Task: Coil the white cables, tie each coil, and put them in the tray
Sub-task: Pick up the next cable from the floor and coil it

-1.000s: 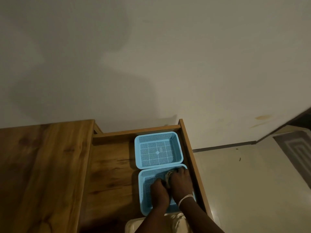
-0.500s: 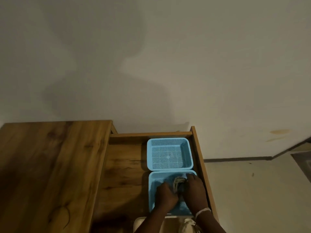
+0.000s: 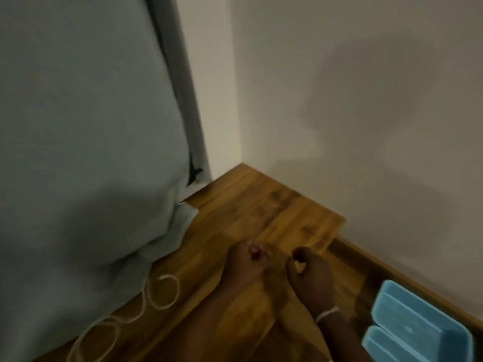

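A loose white cable (image 3: pixel 162 307) lies in open loops on the wooden table top (image 3: pixel 274 212) at the lower left, running partly under the edge of a grey-green cloth. My left hand (image 3: pixel 248 259) hovers over the middle of the table with its fingers curled in and nothing visible in it. Just to its right, my right hand (image 3: pixel 309 275) is loosely curled, thumb and forefinger apart, also empty. Two light blue mesh trays (image 3: pixel 418 307) sit at the lower right, in the lower section beside the table top; what they contain is out of sight. The picture is blurred.
The large grey-green cloth (image 3: pixel 78 152) hangs over the left side and drapes onto the table. A plain wall (image 3: pixel 366 100) closes off the back and right. A white band circles my right wrist (image 3: pixel 326 313).
The view has swung left, from the trays to the table top. Both hands have left the near tray and the coil there, and now hover over the table near the loose cable.
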### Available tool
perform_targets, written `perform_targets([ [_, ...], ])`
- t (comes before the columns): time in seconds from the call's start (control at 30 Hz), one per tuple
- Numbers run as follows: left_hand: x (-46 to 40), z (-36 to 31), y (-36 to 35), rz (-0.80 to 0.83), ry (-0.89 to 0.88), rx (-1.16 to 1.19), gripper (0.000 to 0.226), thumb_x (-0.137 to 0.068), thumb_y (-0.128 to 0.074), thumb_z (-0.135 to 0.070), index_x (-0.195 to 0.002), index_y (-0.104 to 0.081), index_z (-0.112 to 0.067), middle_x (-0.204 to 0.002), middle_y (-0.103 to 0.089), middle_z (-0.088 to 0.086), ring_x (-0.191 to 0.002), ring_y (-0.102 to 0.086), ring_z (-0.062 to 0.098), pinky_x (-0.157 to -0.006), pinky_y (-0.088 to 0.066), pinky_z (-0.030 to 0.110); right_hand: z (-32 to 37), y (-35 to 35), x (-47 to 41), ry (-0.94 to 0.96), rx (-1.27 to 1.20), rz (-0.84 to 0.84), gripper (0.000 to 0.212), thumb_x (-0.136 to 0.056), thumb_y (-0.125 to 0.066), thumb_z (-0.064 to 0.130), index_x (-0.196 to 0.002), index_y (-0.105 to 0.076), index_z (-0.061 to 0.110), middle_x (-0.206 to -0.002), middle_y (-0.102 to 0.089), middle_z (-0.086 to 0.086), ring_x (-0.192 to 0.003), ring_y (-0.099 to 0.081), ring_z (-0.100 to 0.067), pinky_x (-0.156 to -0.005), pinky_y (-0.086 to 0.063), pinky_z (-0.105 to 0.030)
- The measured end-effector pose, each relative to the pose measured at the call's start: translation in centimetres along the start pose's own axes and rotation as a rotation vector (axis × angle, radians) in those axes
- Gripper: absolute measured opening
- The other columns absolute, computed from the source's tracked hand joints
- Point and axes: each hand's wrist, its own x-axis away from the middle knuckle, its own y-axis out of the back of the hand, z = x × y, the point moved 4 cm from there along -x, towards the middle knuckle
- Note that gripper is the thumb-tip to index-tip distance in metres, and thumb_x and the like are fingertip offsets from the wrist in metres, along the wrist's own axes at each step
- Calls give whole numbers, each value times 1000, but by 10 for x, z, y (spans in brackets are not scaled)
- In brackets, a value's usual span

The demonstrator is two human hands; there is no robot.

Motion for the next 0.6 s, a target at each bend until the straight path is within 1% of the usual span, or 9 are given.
perform_targets([
  [0.07,2,22,78,-180,22,-16,12,-78,-71,-21,-74,-60,-24,-69,-63,-11,-65,-61,-1,-61,-49,21,54,-34,-7,132,-42,61,12,-82,-72,24,-91,-69,16,-81,-72,1,-73,-68,-15,-63,-54,-30],
  [0.13,14,61,151,-322,59,-53,12,-78,-72,-23,-79,-60,-22,-73,-65,-8,-69,-63,10,-64,-50,23,106,-77,-5,237,-85,169,14,-84,-69,26,-91,-67,14,-77,-71,-1,-69,-68,-17,-59,-55,-35],
  [0.17,24,82,182,-387,80,-91,13,-79,-73,-22,-80,-60,-21,-73,-65,-7,-70,-63,11,-65,-50,23,129,-99,0,274,-90,244,14,-85,-67,26,-91,-66,13,-75,-71,-3,-68,-68,-19,-58,-55,-38],
  [0.23,47,120,234,-488,115,-158,14,-80,-74,-23,-84,-62,-16,-76,-67,-2,-72,-64,13,-67,-48,24,164,-140,15,322,-98,381,11,-82,-66,22,-88,-65,12,-73,-69,-4,-68,-67,-23,-58,-53,-39],
  [0.3,70,158,273,-518,181,-199,16,-82,-73,-23,-88,-65,-11,-80,-69,0,-76,-64,15,-68,-44,22,194,-180,33,355,-93,505,12,-78,-64,23,-84,-64,13,-73,-68,-5,-69,-67,-25,-60,-52,-37],
  [0.4,104,208,306,-505,266,-212,20,-81,-72,-25,-95,-67,-12,-89,-71,1,-82,-67,17,-72,-50,25,230,-223,67,397,-116,627,23,-77,-56,33,-83,-67,14,-75,-70,-5,-71,-68,-24,-63,-54,-35],
  [0.47,125,229,325,-535,297,-212,21,-80,-73,-24,-97,-67,-13,-92,-71,1,-84,-67,16,-72,-48,23,253,-238,85,432,-107,650,15,-78,-60,24,-86,-69,14,-78,-72,-4,-70,-68,-21,-64,-55,-33],
  [0.53,155,261,358,-613,329,-200,20,-80,-72,-16,-98,-69,-10,-93,-71,3,-85,-65,17,-73,-43,21,288,-265,114,513,-138,664,13,-76,-63,16,-88,-70,15,-80,-71,-3,-71,-67,-21,-65,-52,-30],
  [0.6,168,262,369,-679,330,-182,15,-81,-68,-10,-96,-68,-9,-92,-69,3,-86,-64,18,-75,-42,23,301,-262,124,559,-163,690,18,-78,-59,25,-87,-71,15,-82,-72,-2,-73,-67,-20,-67,-51,-27],
])
